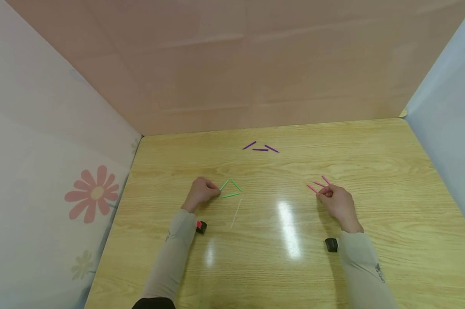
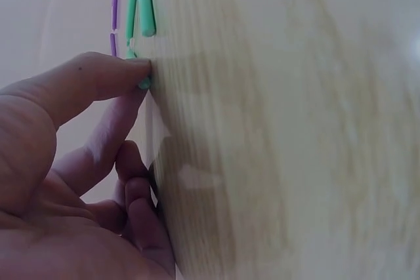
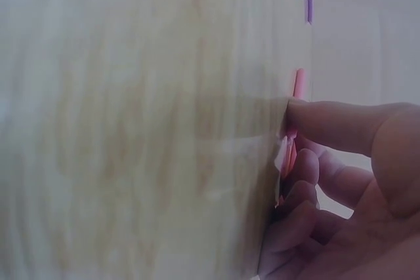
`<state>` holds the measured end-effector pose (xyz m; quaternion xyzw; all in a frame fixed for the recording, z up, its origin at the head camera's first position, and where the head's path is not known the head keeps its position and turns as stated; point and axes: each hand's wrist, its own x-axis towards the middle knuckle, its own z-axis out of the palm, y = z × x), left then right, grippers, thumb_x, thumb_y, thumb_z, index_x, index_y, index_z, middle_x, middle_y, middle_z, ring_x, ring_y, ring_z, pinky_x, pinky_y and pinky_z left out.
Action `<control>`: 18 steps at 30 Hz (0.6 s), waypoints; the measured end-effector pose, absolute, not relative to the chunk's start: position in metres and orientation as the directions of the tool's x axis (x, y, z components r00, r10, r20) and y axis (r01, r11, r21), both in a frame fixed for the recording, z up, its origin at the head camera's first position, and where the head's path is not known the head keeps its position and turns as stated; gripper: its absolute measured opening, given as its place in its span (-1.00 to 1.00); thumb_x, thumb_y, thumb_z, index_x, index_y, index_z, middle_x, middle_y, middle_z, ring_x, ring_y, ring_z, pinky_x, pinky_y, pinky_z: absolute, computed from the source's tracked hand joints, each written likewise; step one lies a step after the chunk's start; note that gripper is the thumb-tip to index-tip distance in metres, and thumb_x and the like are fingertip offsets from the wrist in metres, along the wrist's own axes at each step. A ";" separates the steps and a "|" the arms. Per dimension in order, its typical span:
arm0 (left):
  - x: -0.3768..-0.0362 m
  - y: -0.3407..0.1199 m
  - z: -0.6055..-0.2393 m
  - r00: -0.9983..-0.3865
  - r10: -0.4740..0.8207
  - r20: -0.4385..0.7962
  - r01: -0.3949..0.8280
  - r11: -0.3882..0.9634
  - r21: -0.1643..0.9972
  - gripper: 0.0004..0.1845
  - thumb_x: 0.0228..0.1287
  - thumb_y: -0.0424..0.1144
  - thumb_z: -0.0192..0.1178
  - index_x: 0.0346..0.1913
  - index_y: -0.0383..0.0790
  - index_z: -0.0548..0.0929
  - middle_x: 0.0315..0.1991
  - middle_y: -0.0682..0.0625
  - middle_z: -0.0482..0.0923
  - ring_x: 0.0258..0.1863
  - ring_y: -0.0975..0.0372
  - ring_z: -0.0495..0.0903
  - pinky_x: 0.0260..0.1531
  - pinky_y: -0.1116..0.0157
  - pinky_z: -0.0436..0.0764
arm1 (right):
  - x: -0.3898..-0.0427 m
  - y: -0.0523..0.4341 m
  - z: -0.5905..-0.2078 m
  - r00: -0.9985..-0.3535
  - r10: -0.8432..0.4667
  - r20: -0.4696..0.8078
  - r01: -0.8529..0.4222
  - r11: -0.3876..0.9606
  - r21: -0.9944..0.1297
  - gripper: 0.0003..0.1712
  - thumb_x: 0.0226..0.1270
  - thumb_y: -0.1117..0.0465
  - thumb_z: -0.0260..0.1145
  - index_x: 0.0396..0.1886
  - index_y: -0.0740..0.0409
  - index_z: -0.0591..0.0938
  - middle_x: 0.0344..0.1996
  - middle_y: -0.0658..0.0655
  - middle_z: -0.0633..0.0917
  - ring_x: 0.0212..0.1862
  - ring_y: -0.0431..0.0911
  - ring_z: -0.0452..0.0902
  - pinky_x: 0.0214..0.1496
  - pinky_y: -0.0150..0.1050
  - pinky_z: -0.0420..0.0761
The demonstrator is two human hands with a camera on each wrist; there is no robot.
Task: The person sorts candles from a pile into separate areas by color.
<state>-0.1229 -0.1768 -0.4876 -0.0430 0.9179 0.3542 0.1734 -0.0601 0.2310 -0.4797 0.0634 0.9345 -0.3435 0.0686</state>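
Three green sticks lie in a triangle with small gaps on the table. My left hand (image 1: 202, 192) pinches the lower end of the left green stick (image 1: 224, 185) between thumb and index finger; that tip (image 2: 144, 84) shows past the thumb in the left wrist view. The right green stick (image 1: 237, 186) and the bottom green stick (image 1: 230, 195) lie beside it. Over on the right, my right hand (image 1: 337, 201) pinches the nearest pink stick (image 1: 312, 189), whose end (image 3: 299, 83) sticks out beyond the thumb. Two more pink sticks (image 1: 325, 179) lie just behind, partly covered by the fingers.
Three purple sticks (image 1: 260, 149) lie farther back on the wooden table (image 1: 391, 180). A brown sheet (image 1: 255, 77) stands along the back edge, with a flowered wall (image 1: 43, 128) at left and a pale wall (image 1: 448, 111) at right. Light glares on the tabletop between the arms.
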 end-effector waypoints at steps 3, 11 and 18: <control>-0.123 -0.177 -0.486 -0.931 0.051 -0.361 -0.207 0.739 0.641 -0.91 0.07 -0.25 0.33 -0.41 -0.19 0.77 -0.14 -0.09 0.63 -0.09 0.08 0.55 0.05 0.07 0.50 | -0.061 0.231 -0.479 -0.982 0.075 -0.175 0.171 0.755 -0.633 -0.74 0.34 0.18 0.23 -0.26 0.35 0.62 -0.36 0.28 0.65 -0.33 0.05 0.52 -0.35 -0.25 0.36; -0.123 -0.177 -0.489 -0.938 0.058 -0.342 -0.193 0.731 0.655 -0.94 0.05 -0.26 0.32 -0.46 -0.16 0.75 -0.16 -0.06 0.60 -0.15 0.12 0.52 -0.05 0.12 0.52 | -0.061 0.230 -0.477 -0.980 0.079 -0.183 0.179 0.752 -0.635 -0.73 0.34 0.17 0.23 -0.25 0.36 0.62 -0.35 0.30 0.65 -0.31 0.07 0.52 -0.34 -0.25 0.36; -0.120 -0.175 -0.489 -0.938 0.044 -0.343 -0.199 0.743 0.639 -0.95 0.05 -0.25 0.31 -0.47 -0.13 0.73 -0.14 -0.05 0.56 -0.10 0.11 0.48 0.00 0.11 0.49 | -0.060 0.231 -0.479 -0.981 0.073 -0.179 0.172 0.750 -0.638 -0.73 0.34 0.18 0.24 -0.26 0.36 0.62 -0.37 0.28 0.65 -0.35 0.03 0.52 -0.37 -0.26 0.36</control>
